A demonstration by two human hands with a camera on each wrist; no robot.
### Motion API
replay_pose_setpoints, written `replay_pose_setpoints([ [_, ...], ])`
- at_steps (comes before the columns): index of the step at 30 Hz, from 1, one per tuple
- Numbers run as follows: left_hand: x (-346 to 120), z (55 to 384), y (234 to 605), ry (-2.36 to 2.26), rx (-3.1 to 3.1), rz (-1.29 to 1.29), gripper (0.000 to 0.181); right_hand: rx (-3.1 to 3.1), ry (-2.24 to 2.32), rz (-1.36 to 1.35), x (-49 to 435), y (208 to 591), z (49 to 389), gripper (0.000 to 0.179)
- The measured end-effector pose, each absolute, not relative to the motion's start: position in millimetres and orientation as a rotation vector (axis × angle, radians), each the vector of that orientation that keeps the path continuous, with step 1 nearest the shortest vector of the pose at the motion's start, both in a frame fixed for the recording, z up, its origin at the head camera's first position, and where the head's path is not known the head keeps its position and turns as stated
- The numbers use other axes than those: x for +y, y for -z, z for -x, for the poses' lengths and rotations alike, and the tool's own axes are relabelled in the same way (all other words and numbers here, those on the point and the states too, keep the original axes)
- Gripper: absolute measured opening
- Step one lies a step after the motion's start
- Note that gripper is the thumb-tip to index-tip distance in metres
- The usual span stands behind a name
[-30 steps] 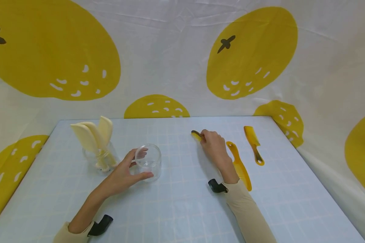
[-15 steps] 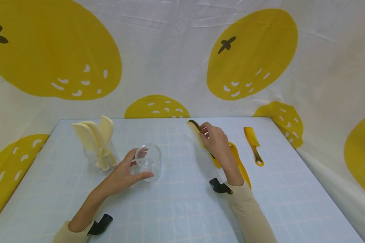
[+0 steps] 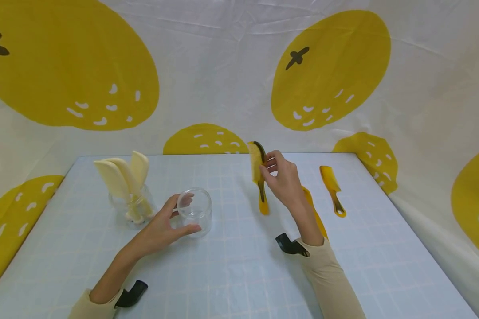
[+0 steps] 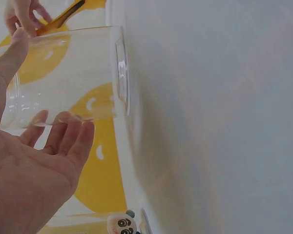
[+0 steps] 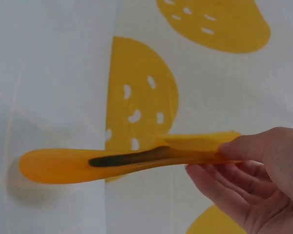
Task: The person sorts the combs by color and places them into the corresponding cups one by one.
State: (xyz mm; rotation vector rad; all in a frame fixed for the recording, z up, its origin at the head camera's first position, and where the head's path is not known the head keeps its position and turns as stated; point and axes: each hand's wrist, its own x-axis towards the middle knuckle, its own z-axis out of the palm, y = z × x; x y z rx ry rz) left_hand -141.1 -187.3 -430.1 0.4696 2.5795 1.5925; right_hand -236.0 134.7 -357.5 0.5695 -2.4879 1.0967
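Note:
My left hand [image 3: 163,232] holds an upright, clear glass cup [image 3: 201,217], thumb on its near side and fingers round the far side. In the left wrist view the glass cup [image 4: 63,73] shows nothing inside. To its right, my right hand [image 3: 283,179] pinches an amber and dark comb [image 3: 256,161] between thumb and fingers at the toothed part. The comb stands nearly upright, handle hanging down above the table, as the right wrist view shows along its handle [image 5: 53,165]. A second yellow comb [image 3: 313,208] lies partly hidden under the right wrist.
Farther right, another yellow comb [image 3: 331,188] lies on the pale checked tablecloth [image 3: 231,274]. Left of the glass cup stands a second glass [image 3: 115,204] with several cream, paddle-shaped utensils [image 3: 123,175]. A white curtain [image 3: 215,79] with yellow fruit prints hangs behind the table.
My right hand has raised the comb off the table and turned it from lying flat to nearly upright, handle down. The left hand and glass cup have stayed in place.

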Motion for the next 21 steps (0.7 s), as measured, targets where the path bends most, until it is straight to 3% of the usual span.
replay_pose_setpoints([
  [21,-188,141,431,-1.597,2.574,-0.478,0.081,-2.037,-1.705,-0.613,122,343,223,0.028],
])
